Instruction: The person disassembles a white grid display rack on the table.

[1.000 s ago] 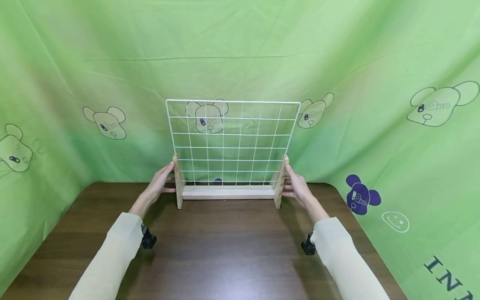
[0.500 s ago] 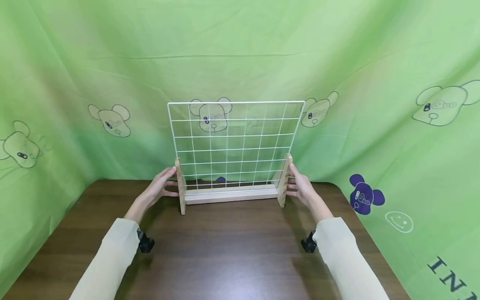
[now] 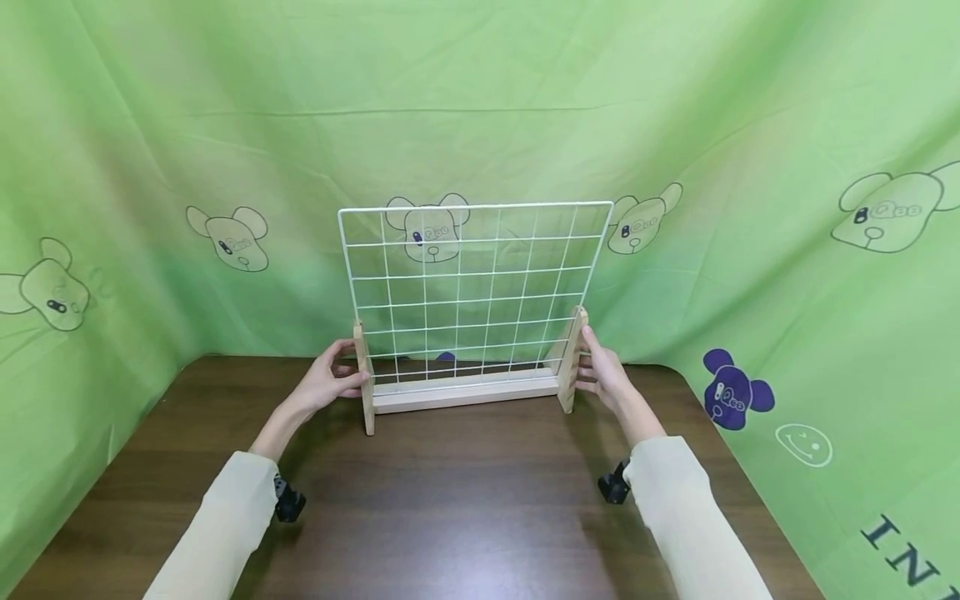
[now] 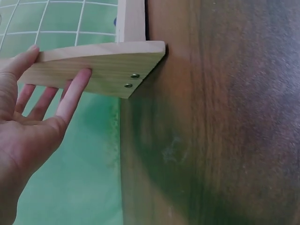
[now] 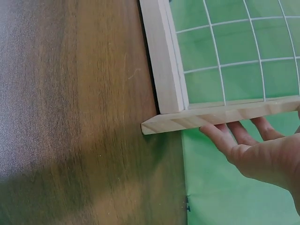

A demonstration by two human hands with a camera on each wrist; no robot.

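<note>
Two straight-fingered hands [image 3: 322, 385] [image 3: 606, 375] against a grid rack [image 3: 465, 394] on brown table [image 3: 450, 492], green curtain [image 3: 480, 67] close behind.

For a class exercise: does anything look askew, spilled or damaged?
The wire rack stands askew on the table, its left end nearer the viewer than its right. A faint pale tabletop mark shows by the left end.

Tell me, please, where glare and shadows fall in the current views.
Head view: a glare patch on the table near the bottom centre, soft shadows beside the left sleeve and right sleeve; left wrist view: a dark shadow below the wooden side panel, greyish sheen at right; right wrist view: sheen at the left edge, a shadow across the lower left.
</note>
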